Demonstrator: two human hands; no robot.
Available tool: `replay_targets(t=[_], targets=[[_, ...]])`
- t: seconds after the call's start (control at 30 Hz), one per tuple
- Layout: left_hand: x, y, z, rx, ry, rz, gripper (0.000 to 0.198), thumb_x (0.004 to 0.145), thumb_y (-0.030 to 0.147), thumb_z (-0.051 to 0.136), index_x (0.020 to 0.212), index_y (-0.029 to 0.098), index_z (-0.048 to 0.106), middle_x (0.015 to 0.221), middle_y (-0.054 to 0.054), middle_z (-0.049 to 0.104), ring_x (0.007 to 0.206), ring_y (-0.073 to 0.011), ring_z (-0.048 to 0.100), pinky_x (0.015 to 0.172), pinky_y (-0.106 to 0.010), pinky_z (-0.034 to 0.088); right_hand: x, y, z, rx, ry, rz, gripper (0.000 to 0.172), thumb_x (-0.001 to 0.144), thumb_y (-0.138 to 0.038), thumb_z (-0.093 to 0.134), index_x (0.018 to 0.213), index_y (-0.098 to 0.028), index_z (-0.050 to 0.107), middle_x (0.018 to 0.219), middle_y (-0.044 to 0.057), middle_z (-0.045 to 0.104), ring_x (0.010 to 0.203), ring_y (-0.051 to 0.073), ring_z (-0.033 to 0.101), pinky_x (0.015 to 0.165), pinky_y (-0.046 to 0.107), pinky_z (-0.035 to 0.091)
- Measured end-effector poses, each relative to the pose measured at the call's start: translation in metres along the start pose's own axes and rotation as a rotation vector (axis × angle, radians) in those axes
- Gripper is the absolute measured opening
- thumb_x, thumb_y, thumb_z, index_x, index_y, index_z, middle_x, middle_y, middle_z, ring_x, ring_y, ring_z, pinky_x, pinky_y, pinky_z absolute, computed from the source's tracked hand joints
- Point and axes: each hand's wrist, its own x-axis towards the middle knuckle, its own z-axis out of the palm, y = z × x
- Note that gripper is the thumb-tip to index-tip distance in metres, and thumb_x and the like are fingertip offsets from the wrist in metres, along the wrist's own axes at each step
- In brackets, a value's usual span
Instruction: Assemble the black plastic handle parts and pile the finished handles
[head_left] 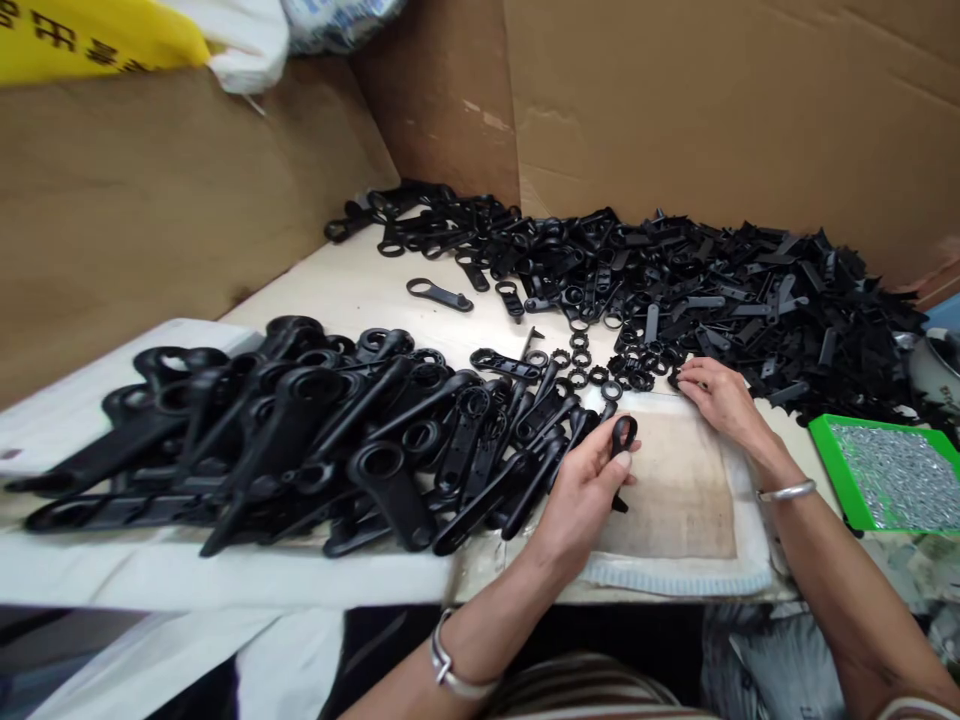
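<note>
My left hand is closed around a black plastic lever-shaped part, its ring end pointing up above the thumb. At the right edge of a group of small black toothed rings, my right hand pinches a small black ring, mostly covered by the fingertips. Between the hands lies a worn, brownish cloth pad on a white base. A heap of black lever parts with ring ends reaches up to my left hand.
A large pile of flat black pieces spreads along the cardboard wall. More ring-ended parts lie at the back left. On the right stands a green tray of small shiny metal pieces. A metal pot sits at the right edge.
</note>
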Motion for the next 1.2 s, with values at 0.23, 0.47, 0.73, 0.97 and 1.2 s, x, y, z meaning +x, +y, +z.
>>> replay_targets(t=[0.23, 0.47, 0.73, 0.97, 1.2], targets=[[-0.003, 0.008, 0.002, -0.093, -0.043, -0.063, 0.029, 0.076, 0.022, 0.069, 0.103, 0.015, 0.066, 0.109, -0.009, 0.063, 0.094, -0.0193, 0.065, 0.068, -0.024, 0.049, -0.044, -0.005, -0.021, 0.335, -0.246, 0.061, 0.036, 0.091, -0.044, 0.049, 0.085, -0.015, 0.068, 0.074, 0.004, 0.067, 0.059, 0.014, 0.061, 0.06, 0.027, 0.051], [-0.008, 0.003, 0.007, -0.169, -0.122, -0.132, 0.03, 0.071, 0.017, 0.073, 0.101, 0.016, 0.068, 0.109, -0.008, 0.063, 0.096, -0.0201, 0.065, 0.069, -0.024, 0.049, -0.049, -0.007, -0.013, 0.148, -0.208, 0.06, 0.029, 0.091, -0.032, 0.046, 0.08, -0.017, 0.068, 0.086, 0.008, 0.068, 0.084, 0.021, 0.061, 0.078, 0.034, 0.049], [-0.007, 0.001, 0.006, -0.244, -0.106, -0.174, 0.033, 0.067, 0.016, 0.076, 0.099, 0.016, 0.069, 0.109, -0.007, 0.062, 0.101, -0.0228, 0.064, 0.076, -0.028, 0.051, -0.063, -0.034, -0.011, -0.089, -0.215, -0.176, 0.031, 0.1, -0.028, 0.039, 0.099, -0.022, 0.069, 0.1, 0.008, 0.067, 0.089, 0.019, 0.063, 0.081, 0.033, 0.05], [-0.009, 0.0, 0.009, -0.264, -0.154, -0.162, 0.026, 0.066, 0.017, 0.076, 0.091, 0.016, 0.068, 0.103, -0.005, 0.061, 0.098, -0.0214, 0.065, 0.077, -0.028, 0.049, -0.058, -0.002, -0.008, -0.086, -0.044, -0.104, 0.033, 0.097, -0.024, 0.04, 0.115, -0.023, 0.067, 0.112, 0.009, 0.07, 0.099, 0.023, 0.067, 0.089, 0.039, 0.053], [-0.009, 0.002, 0.008, -0.274, -0.137, -0.143, 0.026, 0.065, 0.017, 0.077, 0.089, 0.016, 0.068, 0.102, -0.006, 0.064, 0.098, -0.0219, 0.065, 0.078, -0.029, 0.049, -0.063, -0.008, -0.004, -0.24, -0.111, -0.194, 0.026, 0.095, -0.026, 0.045, 0.112, -0.027, 0.065, 0.12, 0.009, 0.067, 0.107, 0.026, 0.064, 0.086, 0.04, 0.055]])
